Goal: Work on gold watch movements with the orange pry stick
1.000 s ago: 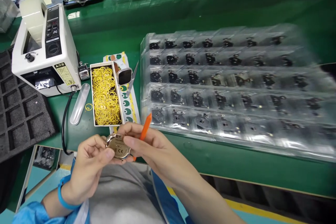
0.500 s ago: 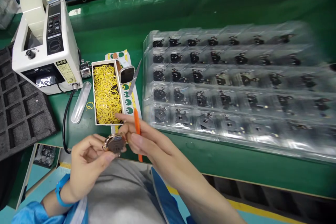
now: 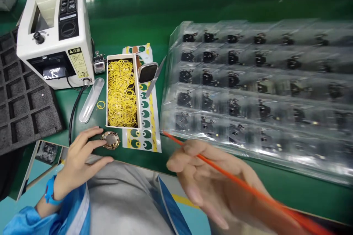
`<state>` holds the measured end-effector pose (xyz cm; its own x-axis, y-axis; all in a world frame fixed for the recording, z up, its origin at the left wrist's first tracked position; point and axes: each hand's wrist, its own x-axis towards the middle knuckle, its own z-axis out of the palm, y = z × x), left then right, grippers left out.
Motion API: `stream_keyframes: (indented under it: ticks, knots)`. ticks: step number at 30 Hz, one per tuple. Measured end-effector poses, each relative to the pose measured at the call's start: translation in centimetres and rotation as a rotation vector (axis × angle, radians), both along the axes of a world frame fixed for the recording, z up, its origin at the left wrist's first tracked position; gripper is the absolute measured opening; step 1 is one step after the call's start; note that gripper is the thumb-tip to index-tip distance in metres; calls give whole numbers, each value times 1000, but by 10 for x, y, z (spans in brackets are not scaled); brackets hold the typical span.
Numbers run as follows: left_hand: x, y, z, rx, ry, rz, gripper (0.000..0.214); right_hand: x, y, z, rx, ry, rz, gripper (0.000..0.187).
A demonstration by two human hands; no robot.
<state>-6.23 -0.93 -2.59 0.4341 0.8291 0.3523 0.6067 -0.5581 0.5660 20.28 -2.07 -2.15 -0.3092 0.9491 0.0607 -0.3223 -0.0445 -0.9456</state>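
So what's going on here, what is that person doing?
A person sits at a green workbench. Their left hand lies open on the bench, right beside a round gold watch case. Their right hand, blurry from moving, holds a long thin orange stick. Close by are a white box full of yellow rubber rings and a clear plastic tray of small black parts.

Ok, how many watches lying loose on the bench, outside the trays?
2: a round gold-rimmed watch case by the left hand, and a square-faced watch on the printed strip beside the yellow-ring box. Others could be hidden.
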Motion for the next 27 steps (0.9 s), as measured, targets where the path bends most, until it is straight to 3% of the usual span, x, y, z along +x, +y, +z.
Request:
stream_keyframes:
  ticks: [3,4,6,9,13,17,23,27]
  knots:
    - [9,-2,-1,-14,19,144,35,-9,-6,-7,-214,299,131,30]
    - [12,-2,-2,-15,39,167,37,-13,-7,-8,-269,301,141,24]
    - [17,0,-3,-43,63,173,35,-20,-9,-9,-277,183,85,31]
    - [17,4,1,-181,49,94,33,-28,-9,-6,-45,-160,-87,39]
    - [7,10,11,-381,50,-67,47,-35,-7,-2,235,-500,-145,23]
    - [4,14,12,-374,27,-155,51,-36,-6,-5,324,-592,-160,16]
    - [11,15,6,-330,43,-100,44,-34,-4,-6,412,-657,-114,21]
    - [8,18,8,-386,50,-115,43,-29,1,-2,562,-736,-36,25]
